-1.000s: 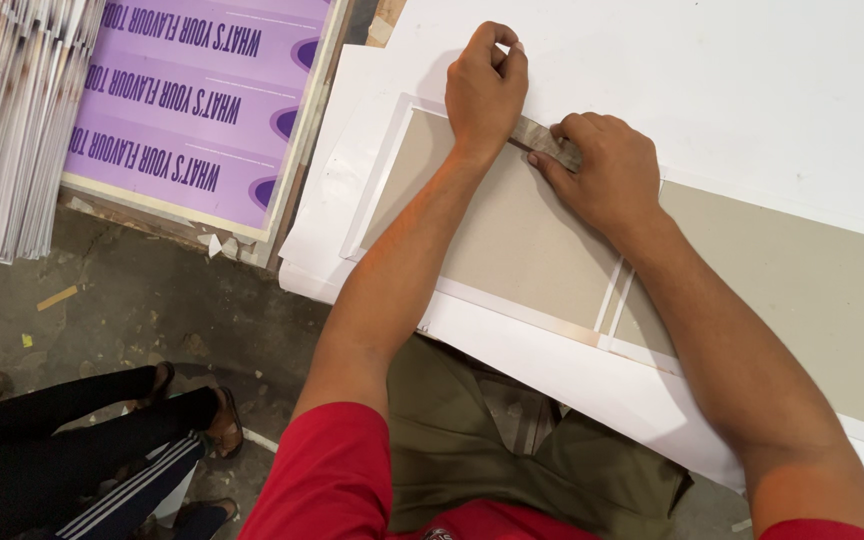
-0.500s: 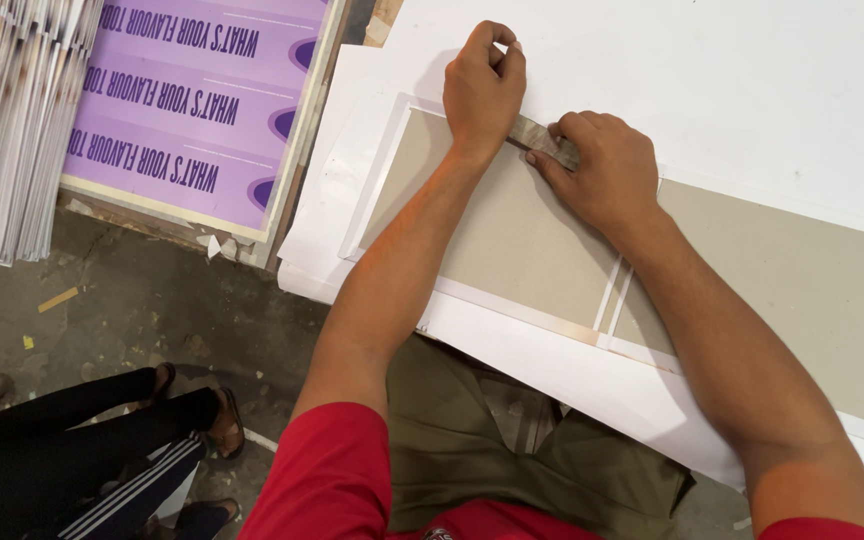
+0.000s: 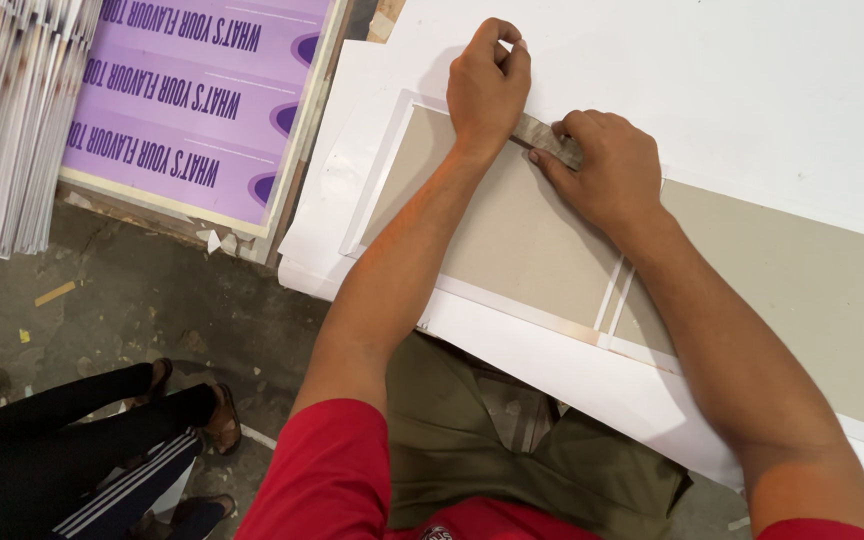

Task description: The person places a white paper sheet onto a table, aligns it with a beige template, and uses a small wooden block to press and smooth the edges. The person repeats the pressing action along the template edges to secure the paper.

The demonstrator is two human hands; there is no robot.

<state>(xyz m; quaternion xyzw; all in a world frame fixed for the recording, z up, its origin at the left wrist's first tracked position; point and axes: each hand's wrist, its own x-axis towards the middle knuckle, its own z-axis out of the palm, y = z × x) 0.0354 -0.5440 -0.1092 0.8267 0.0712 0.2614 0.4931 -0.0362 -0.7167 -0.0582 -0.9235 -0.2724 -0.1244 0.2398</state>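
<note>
My left hand (image 3: 488, 85) is closed into a loose fist, pressing down on the far edge of a grey board panel (image 3: 517, 235) where white paper (image 3: 752, 80) folds over it. My right hand (image 3: 607, 170) grips a flat grey strip-like tool (image 3: 544, 139) and holds it against that folded edge, right beside the left hand. A second grey board panel (image 3: 802, 300) lies to the right, separated from the first by a narrow white gap. Both panels rest on a large white sheet (image 3: 372, 150).
A stack of purple printed sheets (image 3: 192, 110) lies at the upper left, with a pile of white-edged boards (image 3: 2, 120) beside it. Another person's legs in black trousers and sandals (image 3: 82, 420) are on the concrete floor (image 3: 182, 310) at lower left.
</note>
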